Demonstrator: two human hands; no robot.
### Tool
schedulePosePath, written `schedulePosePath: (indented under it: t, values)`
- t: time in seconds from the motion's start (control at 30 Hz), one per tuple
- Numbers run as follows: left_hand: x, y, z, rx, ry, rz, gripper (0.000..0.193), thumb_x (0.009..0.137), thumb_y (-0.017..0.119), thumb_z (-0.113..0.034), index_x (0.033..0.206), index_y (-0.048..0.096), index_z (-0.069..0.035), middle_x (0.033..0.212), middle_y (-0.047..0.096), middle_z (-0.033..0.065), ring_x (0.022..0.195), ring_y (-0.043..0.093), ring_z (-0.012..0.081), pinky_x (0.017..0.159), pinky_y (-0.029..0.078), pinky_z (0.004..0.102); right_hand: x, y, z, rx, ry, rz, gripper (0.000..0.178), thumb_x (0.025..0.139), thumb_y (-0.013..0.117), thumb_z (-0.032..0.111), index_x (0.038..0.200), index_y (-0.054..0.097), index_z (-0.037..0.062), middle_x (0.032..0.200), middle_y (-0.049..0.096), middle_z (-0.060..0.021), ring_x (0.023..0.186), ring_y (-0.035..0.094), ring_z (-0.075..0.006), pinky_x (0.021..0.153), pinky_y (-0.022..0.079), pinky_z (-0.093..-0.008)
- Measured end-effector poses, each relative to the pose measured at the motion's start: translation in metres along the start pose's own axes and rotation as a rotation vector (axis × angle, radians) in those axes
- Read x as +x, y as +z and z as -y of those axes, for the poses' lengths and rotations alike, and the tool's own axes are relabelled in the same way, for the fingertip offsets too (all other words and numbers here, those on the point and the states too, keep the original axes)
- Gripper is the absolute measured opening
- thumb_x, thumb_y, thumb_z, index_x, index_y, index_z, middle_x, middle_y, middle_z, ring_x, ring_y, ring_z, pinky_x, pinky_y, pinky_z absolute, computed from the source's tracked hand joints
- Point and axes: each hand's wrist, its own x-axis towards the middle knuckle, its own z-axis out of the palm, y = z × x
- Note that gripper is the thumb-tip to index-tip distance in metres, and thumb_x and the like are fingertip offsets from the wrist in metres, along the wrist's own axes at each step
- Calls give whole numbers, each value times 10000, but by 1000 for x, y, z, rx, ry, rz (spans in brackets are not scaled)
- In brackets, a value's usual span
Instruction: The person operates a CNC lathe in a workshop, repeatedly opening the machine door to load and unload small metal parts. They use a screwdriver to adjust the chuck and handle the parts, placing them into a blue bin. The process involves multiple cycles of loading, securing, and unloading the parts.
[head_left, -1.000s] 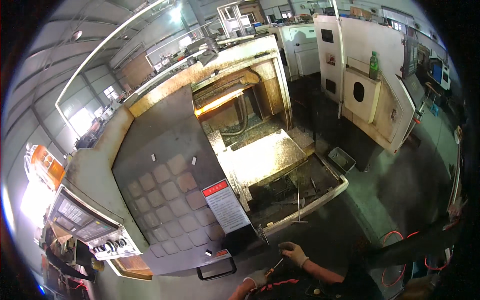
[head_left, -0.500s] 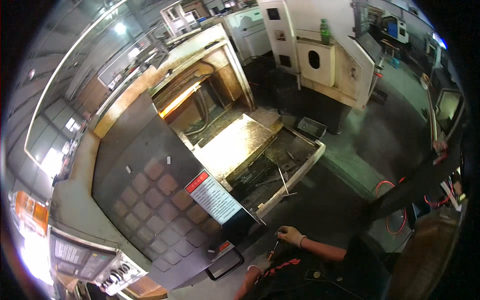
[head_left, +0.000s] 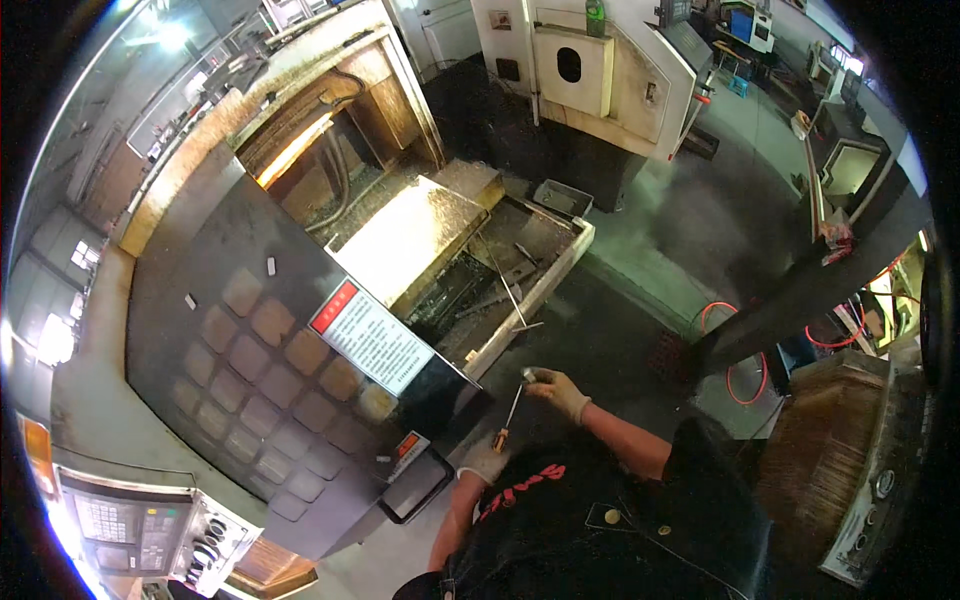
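My left hand (head_left: 484,462), in a pale glove, is closed around the orange handle of a screwdriver (head_left: 501,438). The thin metal shaft points up and away, toward the other hand. A small, short metal piece (head_left: 528,375) sits pinched in the fingertips of my right hand (head_left: 556,392), also gloved. The screwdriver's tip is close to that piece; whether they touch, I cannot tell. Both hands are in front of my dark apron, just right of the machine door's black handle (head_left: 425,492).
On the left stands a large machine with a grey sliding door (head_left: 250,330) and a control panel (head_left: 125,525). Its chip tray (head_left: 530,295) juts out ahead, a thin T-shaped rod (head_left: 510,290) leaning over the rim. A brown-topped cabinet (head_left: 820,430) is to my right.
The whole view has swung, so the machine and tray appear farther left and higher. My hands show higher in the picture, and the metal piece and screwdriver shaft are more exposed.
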Motion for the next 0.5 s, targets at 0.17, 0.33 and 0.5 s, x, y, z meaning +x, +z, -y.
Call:
schedulePosePath:
  t: [0.17,0.33,0.5]
  values:
    - [4,16,-4,-5,45,6,469,793,568,-368,1138,527,-53,1029,593,263,986,551,441,820,455,470,2,-2,15,107,-239,-54,322,863,643,273,1061,602,22,936,616,1,843,555,-88,790,444,-248]
    - [-8,-2,-20,24,112,41,479,786,584,-351,1166,506,-69,1018,596,263,970,562,434,812,456,475,3,-15,10,55,-275,-5,340,889,591,366,966,614,36,960,624,-29,832,557,-108,763,438,-271]
    - [-7,11,-12,-55,124,-15,429,779,589,-335,1126,521,-92,965,610,252,933,572,432,782,458,493,0,-18,-4,123,-205,74,316,900,555,360,896,588,46,1087,609,-107,885,577,-175,784,451,-318]
